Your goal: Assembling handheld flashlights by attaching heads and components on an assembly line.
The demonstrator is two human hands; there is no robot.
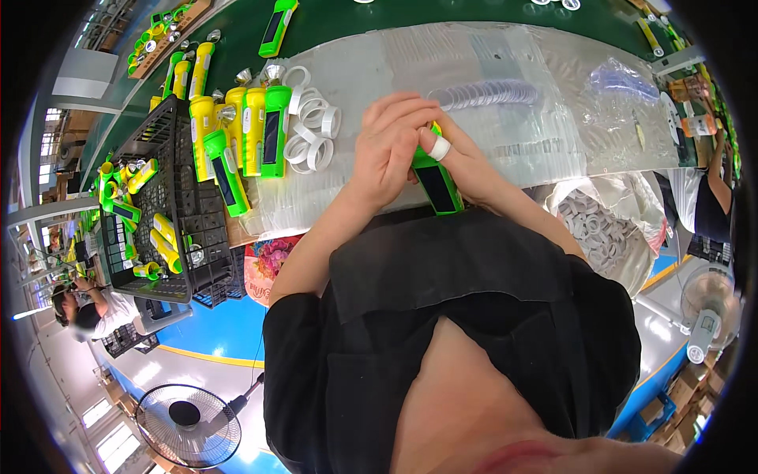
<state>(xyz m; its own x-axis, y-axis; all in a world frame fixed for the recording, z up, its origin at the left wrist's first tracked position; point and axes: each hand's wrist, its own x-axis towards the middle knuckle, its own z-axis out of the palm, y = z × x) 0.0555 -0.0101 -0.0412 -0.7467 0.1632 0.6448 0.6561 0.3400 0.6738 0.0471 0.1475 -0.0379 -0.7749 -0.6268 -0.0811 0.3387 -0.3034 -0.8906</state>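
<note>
Holding a green torch (437,183) between both hands, we were at the stage of working on its head end, close in front of our chest and over the near edge of the clear plastic sheet (505,71) that covered the green bench. Our left hand (387,150) was wrapped over the far end of the torch, fingers curled together on it, so the head itself was hidden from us. Our right hand (466,162) cradled the body from the right, fingers closed on it, with a white ring (440,148) sitting on one fingertip just beside the torch.

We judged the ring was about to go onto the head, and that the move called for lining it up squarely and pressing it on evenly; whether anything had already been fitted under our left palm we could not tell.

To the left lay loose white rings (312,126), touching one another in a heap, and just left of them a row of green and yellow torches (245,130). Further left stood a black crate (170,197) holding more torches. A bag of white rings (596,225) sat at the right.
</note>
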